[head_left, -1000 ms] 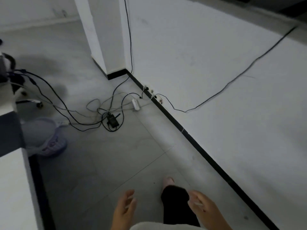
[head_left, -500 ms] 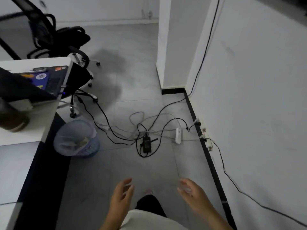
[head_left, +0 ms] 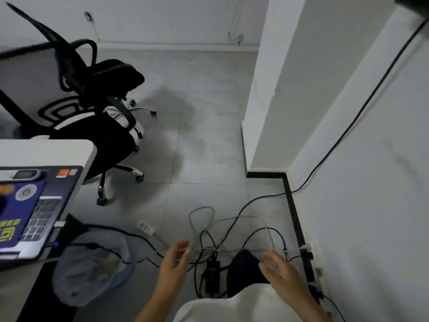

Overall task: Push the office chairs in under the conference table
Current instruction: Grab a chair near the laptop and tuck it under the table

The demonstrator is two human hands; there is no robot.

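Both hands are held out low with nothing in them: left hand (head_left: 175, 261) and right hand (head_left: 282, 271), fingers loose and spread. A tangle of cables (head_left: 216, 242) is seen on the floor just ahead, a lined bin (head_left: 92, 266) to the left by the tabletop (head_left: 46, 152), which carries a laptop (head_left: 34, 217). Further off, the near chair (head_left: 109, 140) is parked at the tabletop corner, the far chair (head_left: 104, 75) behind it, both pulled out. Judged light and free-rolling on castors; swivel is expected, so the backrest top or both armrests should be gripped. Cables are best avoided underfoot.
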